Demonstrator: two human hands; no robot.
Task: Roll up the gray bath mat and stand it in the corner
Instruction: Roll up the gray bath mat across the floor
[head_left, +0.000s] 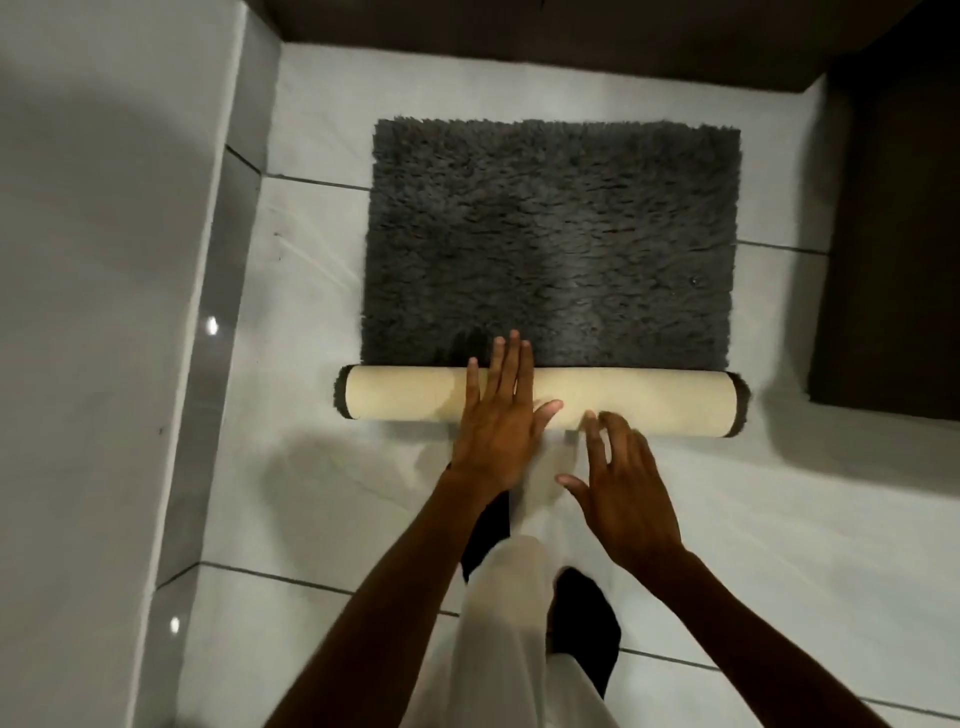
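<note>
Now we are rolling gray bath mat (550, 244) on floor (779, 519): left hand (496, 415) pressing flat, fingers (511, 364) spread over roll; right hand (623, 483) open, fingertips just touching. Judgement: spreading hands wider keeps roll even, tight.

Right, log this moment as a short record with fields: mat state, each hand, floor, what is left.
mat: gray bath mat partly rolled from the near edge, pile inside, most of it lying flat
roll: cream backing faces out, roll lies across the mat's width
left hand: left hand open, palm flat on the roll, fingertips reaching the pile
right hand: right hand open, fingertips at the roll's near side
floor: white tiled floor
remaining: finish rolling, then stand it in a corner
</note>
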